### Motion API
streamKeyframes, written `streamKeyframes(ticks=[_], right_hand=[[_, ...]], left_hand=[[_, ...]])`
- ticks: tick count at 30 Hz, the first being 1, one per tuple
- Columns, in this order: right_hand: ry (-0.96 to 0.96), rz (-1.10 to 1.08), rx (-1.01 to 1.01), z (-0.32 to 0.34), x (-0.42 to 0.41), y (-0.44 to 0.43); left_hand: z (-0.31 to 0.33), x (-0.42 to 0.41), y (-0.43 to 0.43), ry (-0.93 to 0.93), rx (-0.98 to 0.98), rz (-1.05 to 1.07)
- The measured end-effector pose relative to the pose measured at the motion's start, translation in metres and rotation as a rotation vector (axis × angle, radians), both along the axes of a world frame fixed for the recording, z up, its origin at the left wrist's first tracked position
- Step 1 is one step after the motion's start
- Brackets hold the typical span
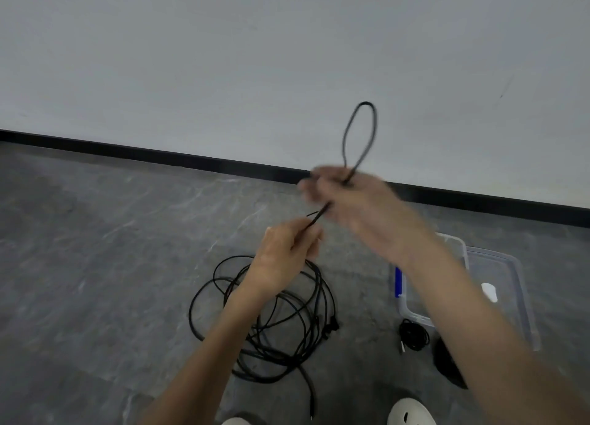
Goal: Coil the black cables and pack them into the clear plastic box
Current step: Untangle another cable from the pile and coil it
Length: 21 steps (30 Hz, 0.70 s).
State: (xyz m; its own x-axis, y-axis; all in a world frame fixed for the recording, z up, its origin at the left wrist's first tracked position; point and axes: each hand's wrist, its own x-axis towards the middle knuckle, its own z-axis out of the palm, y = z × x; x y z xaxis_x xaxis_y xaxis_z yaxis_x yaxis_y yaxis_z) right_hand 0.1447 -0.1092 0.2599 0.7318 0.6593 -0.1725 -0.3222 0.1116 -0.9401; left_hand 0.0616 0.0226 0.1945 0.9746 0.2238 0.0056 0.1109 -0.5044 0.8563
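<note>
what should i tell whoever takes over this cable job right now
Hands: the left hand pinches the black cable just below the right hand, which grips the base of one loop standing up above it. The right hand is blurred.
Things: a loose tangle of black cable lies on the floor under the left hand. A small coil lies on the floor in front of the clear box, not inside it.
Done: one small coil, and the first loop of this cable.
Left: finish coiling, work through the tangle, put all coils in the box.
</note>
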Motion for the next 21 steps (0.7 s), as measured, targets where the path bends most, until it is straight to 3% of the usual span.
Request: streamKeyframes(ticks=[1, 3, 7, 9, 11, 14, 16, 21], right_hand=[[-0.069, 0.082, -0.13, -0.004, -0.008, 0.006], [-0.094, 0.007, -0.17, -0.004, -0.009, 0.01], [0.128, -0.395, 0.36, 0.021, 0.026, -0.017], [0.193, -0.426, 0.542, 0.024, 0.033, -0.025], [0.197, -0.324, 0.367, 0.011, 0.025, -0.016], [-0.022, 0.05, -0.175, -0.012, -0.003, 0.005], [-0.07, 0.094, -0.242, -0.015, -0.009, 0.01], [0.144, -0.381, 0.257, 0.014, 0.017, -0.008]], left_hand=[[0.002, 0.001, -0.002, -0.019, -0.021, -0.011], [0.001, -0.001, -0.001, 0.001, -0.059, -0.027], [-0.009, -0.006, 0.011, 0.119, 0.035, -0.064], [-0.011, -0.005, 0.009, 0.134, 0.017, -0.048], [-0.006, -0.001, 0.002, 0.086, -0.051, -0.012], [0.004, 0.004, -0.008, -0.044, -0.18, -0.068], [0.004, 0.003, -0.007, -0.078, -0.201, -0.097], [-0.007, -0.002, 0.005, 0.112, -0.055, -0.087]])
